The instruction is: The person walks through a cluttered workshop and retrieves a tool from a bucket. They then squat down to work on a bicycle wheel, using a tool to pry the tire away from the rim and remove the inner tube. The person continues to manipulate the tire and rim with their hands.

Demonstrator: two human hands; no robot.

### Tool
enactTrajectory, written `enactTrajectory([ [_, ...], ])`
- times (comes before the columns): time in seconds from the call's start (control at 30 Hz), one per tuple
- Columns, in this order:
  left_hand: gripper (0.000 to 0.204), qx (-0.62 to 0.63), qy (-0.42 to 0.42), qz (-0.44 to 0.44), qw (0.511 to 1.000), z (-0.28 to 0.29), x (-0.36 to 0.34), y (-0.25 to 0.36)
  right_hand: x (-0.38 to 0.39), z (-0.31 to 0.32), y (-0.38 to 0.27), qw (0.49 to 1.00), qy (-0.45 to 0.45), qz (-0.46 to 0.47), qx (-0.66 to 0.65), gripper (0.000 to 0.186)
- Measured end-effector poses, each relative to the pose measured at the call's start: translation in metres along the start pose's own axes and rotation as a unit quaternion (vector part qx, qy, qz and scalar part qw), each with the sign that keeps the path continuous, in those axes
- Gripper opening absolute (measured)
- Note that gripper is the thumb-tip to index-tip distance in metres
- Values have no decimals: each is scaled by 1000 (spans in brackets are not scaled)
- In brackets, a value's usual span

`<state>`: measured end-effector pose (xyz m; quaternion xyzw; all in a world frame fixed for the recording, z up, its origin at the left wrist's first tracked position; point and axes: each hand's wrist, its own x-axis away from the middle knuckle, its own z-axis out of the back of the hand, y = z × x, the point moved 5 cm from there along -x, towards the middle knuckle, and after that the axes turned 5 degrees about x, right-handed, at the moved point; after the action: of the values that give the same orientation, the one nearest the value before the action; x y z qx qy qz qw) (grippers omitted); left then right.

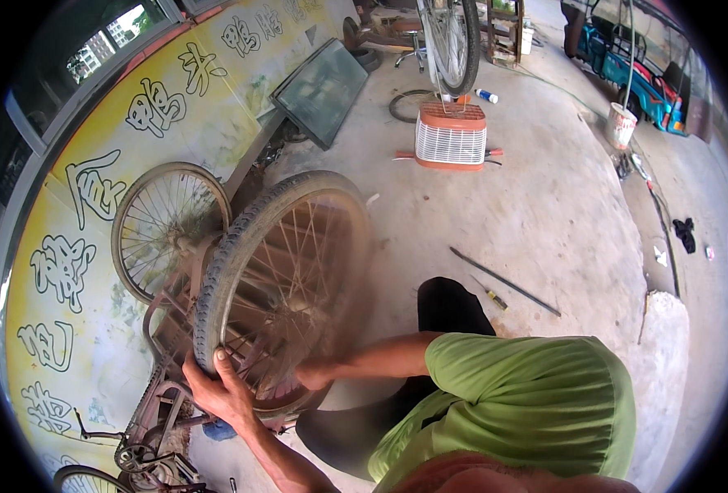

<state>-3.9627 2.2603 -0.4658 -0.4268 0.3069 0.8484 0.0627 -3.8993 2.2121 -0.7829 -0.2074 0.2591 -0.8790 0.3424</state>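
A large bicycle wheel (208,306) with a knobbly, dusty tyre stands tilted in front of me, its right side smeared by motion. My left hand (219,386) grips the tyre at its lower left, thumb on the side wall and fingers wrapped round the tread. Across my body reaches the right arm, and my right hand (313,375) is closed at the near right part of the same wheel, its fingertips partly hidden. Behind the wheel lies a rusty tricycle frame (152,329) with a chain and crank, carrying a second spoked wheel (119,238).
A screwdriver (495,297) and a dark metal bar (505,281) lie on the concrete floor to the right. Farther off stand an orange-and-white crate (451,141) and an upright bicycle wheel (470,49). Glass panels (321,94) lean by the yellow painted wall (216,62). A white bucket (620,127) stands far right.
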Motion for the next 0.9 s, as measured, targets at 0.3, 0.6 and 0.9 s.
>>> enactTrajectory([
  [0.3, 63, 14, 7, 25, 1000, 9, 13, -22, 18, 16, -6, 999, 11, 3, 34, 16],
  [0.6, 62, 27, -1, 45, 999, 7, 12, -20, 5, 6, 3, 998, -17, -44, 31, 18],
  [0.9, 65, 14, 1, 51, 999, 7, 16, -29, 6, 6, 4, 999, 2, -29, 24, 19],
])
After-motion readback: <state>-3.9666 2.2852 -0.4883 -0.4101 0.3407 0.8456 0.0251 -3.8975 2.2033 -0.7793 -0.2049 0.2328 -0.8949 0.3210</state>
